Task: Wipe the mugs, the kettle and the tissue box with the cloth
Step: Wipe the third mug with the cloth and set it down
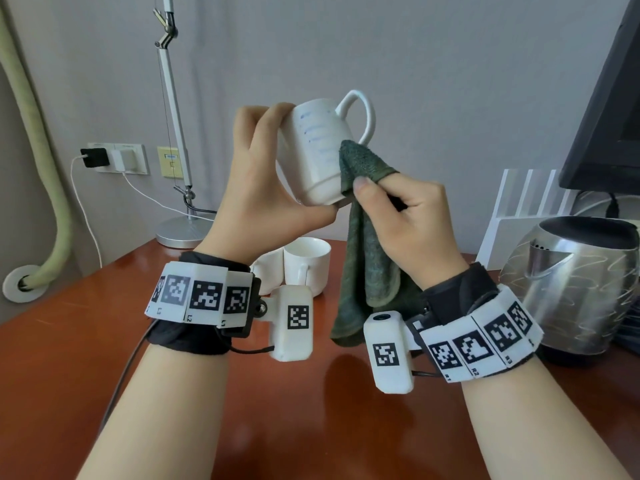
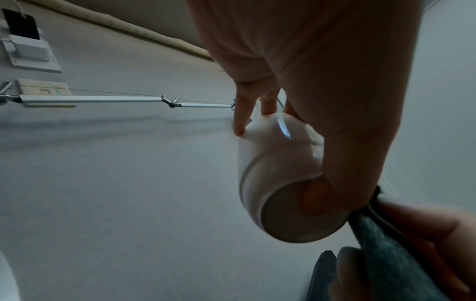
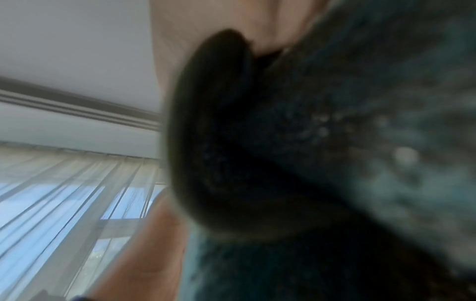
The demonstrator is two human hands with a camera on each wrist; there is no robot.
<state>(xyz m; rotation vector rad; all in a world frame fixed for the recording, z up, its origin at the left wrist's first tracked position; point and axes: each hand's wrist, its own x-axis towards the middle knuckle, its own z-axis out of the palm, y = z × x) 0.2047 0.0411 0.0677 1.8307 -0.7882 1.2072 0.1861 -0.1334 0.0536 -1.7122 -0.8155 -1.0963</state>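
Left hand (image 1: 263, 174) grips mug (image 1: 317, 150); base (left-wrist only) thumb-pressed.

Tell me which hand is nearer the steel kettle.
Right. The right hand, holding the cloth, is just left of the kettle; the left hand grips the mug farther left.

Soft, even daylight in the head view, with a sheen on the table (image 1: 284, 427) and edges bowed by the wide lens; both wrist views dimmer, the cloth (image 3: 335, 163) a close blur
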